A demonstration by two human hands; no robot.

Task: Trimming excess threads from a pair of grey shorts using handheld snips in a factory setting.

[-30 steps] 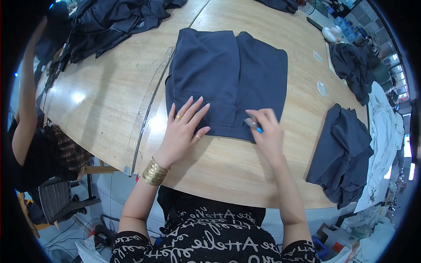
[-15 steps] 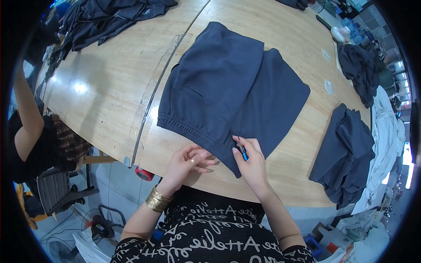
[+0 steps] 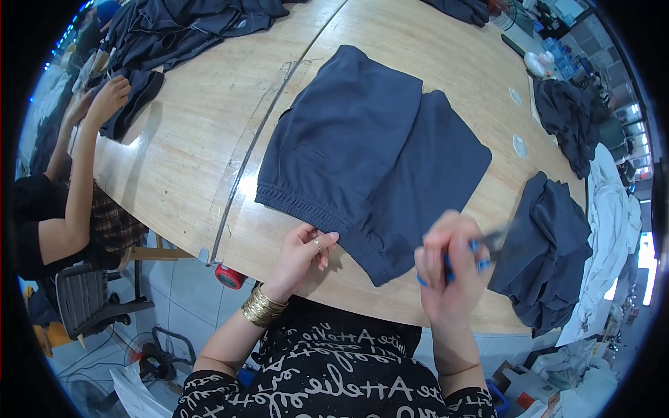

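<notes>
Dark navy shorts [image 3: 348, 139] with a gathered elastic waistband lie flat on the wooden table in front of me. My left hand [image 3: 303, 258] is closed at the near edge of the waistband, pinching it between thumb and fingers. To the right of the shorts, my right hand [image 3: 453, 268] is raised and blurred by motion. Its fingers are wrapped round small blue-handled thread snips [image 3: 482, 265], whose grey blades point right and are smeared.
More dark garments are heaped on the table [image 3: 202, 167] at the right [image 3: 543, 244], far right [image 3: 568, 118] and far left [image 3: 195, 28]. At the left, another person's hands [image 3: 104, 101] handle dark cloth. White fabric [image 3: 606, 216] hangs beyond the right edge.
My right hand has left the waistband and moved right with the snips, turning their blades outward. My left hand has closed at the waistband. The other person's hands have come into view.
</notes>
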